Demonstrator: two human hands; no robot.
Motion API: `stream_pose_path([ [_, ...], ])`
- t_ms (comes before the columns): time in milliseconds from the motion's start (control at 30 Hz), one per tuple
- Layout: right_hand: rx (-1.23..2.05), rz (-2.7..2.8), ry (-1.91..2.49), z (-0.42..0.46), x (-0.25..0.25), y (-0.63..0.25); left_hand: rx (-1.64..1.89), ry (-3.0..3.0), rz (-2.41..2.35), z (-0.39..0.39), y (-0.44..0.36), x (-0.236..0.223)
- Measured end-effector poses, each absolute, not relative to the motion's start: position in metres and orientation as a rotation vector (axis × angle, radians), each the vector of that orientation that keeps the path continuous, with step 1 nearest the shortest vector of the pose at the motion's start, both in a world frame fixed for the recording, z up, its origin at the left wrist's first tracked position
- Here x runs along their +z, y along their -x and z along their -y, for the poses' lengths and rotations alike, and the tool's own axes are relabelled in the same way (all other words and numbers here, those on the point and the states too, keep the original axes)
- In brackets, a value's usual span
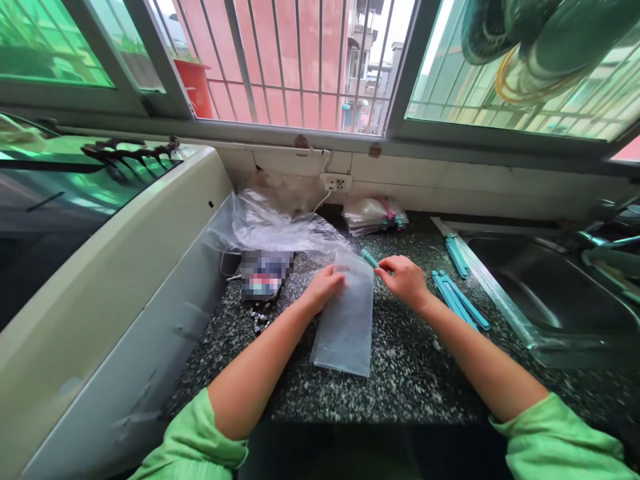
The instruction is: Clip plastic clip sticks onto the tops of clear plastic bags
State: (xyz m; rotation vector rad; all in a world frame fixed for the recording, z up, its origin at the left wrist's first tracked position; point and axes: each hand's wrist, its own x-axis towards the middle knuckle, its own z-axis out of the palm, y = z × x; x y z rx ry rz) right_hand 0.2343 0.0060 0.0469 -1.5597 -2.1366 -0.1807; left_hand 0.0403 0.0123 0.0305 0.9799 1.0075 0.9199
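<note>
Daylight thru window (295, 63), glare on sink (545, 273), counter (400, 360) dim, pic soft, edges stretched, phone (267, 275) pixelated

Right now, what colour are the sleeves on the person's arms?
Both sleeves are light green, seen best in the head view.

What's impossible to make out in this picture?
All in the head view:
- Screen of the phone: pixelated.
- Left hand fingertips: veiled by the plastic bag.
- Teal strip's near end: covered by the right hand.
- Round objects, upper right: blurred, cut off by the top edge.
</note>
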Motion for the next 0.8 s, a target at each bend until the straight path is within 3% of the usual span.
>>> stream_pose_path([
  [200, -0.318, 2.149, 1.218, 0.032, 0.042, -0.219, 0.907, -1.041, -0.998, 0.013, -0.031, 0.024],
  [800, -0.517, 2.24, 1.121, 0.052, 0.031, -0.205, 0.856, -1.146, -0.916, 0.031, -0.028, 0.02],
])
